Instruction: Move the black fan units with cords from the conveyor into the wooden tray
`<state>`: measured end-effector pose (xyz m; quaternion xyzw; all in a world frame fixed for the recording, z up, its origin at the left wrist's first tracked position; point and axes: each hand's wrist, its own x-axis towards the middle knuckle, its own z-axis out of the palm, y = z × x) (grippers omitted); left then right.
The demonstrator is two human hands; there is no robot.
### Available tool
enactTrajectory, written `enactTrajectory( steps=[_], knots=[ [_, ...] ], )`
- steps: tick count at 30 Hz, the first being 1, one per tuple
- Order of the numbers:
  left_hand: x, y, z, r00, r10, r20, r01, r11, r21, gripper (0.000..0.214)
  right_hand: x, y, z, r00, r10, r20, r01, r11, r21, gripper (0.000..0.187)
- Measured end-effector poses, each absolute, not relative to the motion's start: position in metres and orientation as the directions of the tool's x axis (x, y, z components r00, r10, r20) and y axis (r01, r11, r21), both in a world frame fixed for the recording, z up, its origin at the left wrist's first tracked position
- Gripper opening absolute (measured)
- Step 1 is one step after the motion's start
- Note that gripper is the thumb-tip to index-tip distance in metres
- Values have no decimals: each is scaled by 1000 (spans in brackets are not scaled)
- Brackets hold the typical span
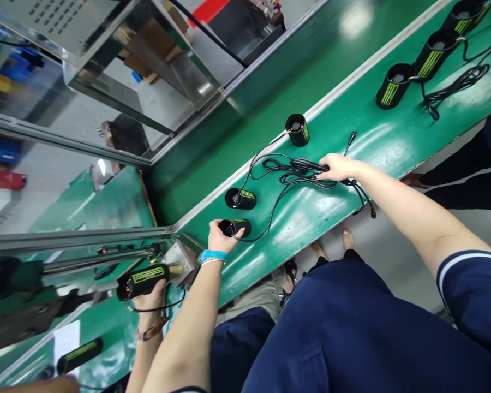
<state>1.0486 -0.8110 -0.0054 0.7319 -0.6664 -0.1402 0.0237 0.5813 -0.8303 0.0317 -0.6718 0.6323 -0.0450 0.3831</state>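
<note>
My left hand (221, 238), with a blue band at the wrist, has its fingers closed around one end of a black cylindrical housing (242, 226) with yellow-green markings. A cable runs from the housing's open end. Just behind it lies a second black housing (249, 200), its cable leading rightward. My right hand (339, 166) grips bundled black cables (297, 170) over the green bench, their connector ends sticking out past the hand. A third housing (298, 131) stands upright behind the bundle, its open top showing inner parts.
Several more housings (395, 87) and a coiled cable (458, 86) sit at the upper right of the green bench (339, 117). At left, a co-worker's hand (151, 299) holds another housing (145, 279) at a machine. A metal frame (82, 238) borders the bench. Another person's legs show at right.
</note>
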Motion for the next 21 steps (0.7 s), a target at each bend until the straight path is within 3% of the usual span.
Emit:
enactTrajectory(
  steps=[2,5,8,15,21],
  knots=[
    [1048,-813,-5,29,-984,-177,-976,-66,208,82,572,-829,40,261,-846,-464,-700,165,-695,32],
    [1046,-820,-4,-155,-978,-138,-972,126,200,90,564,-815,45,424,-809,-408,-410,230,-883,31],
    [1044,-830,-4,-328,-937,-122,-932,300,204,99,565,-788,49,533,-781,-325,-134,301,-944,35],
    [1040,-852,3,-319,-939,-127,-939,295,176,75,587,-722,52,462,-809,-364,268,518,-812,34],
    [1039,-868,14,-401,-864,-306,-910,413,26,64,603,-698,47,365,-783,-504,488,621,-613,38]
  ],
)
